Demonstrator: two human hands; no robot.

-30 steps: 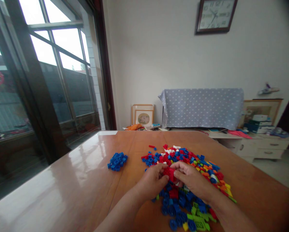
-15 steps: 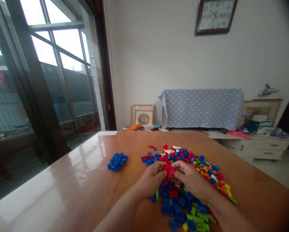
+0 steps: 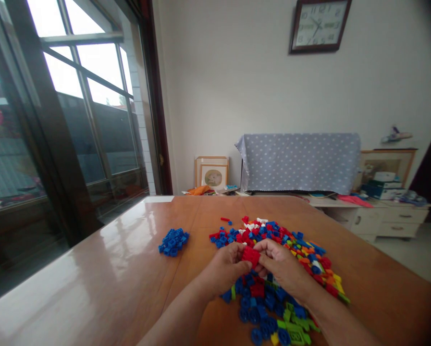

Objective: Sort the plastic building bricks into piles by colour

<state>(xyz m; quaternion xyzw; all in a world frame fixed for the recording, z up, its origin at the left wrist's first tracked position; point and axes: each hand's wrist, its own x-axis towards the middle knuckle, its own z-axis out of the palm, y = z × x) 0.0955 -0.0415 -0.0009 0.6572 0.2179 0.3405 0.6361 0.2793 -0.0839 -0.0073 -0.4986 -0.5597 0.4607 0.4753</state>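
Between my two hands is a red toy building brick (image 3: pixel 250 256), held up over a loose pile of bricks. My left hand (image 3: pixel 227 265) pinches its left side with thumb and fingers. On its right side, the fingers of my right hand (image 3: pixel 280 263) are closed on the same brick. Below and behind the hands spreads the mixed pile of building bricks (image 3: pixel 269 300) in blue, red, green, yellow, orange and white. Part of that pile is hidden by my hands and right forearm.
A separate heap of small blue bricks (image 3: pixel 173 241) sits left of the hands on the brown wooden table (image 3: pixel 129 283). A short red piece (image 3: pixel 225 219) lies beyond the pile. Behind the table stands a low white cabinet (image 3: pixel 388 216) beside a cloth-covered object (image 3: pixel 301 161).
The red brick has turned a little in my fingers, and its face shows differently. Both hands keep their grip in nearly the same place. The view has shifted slightly.
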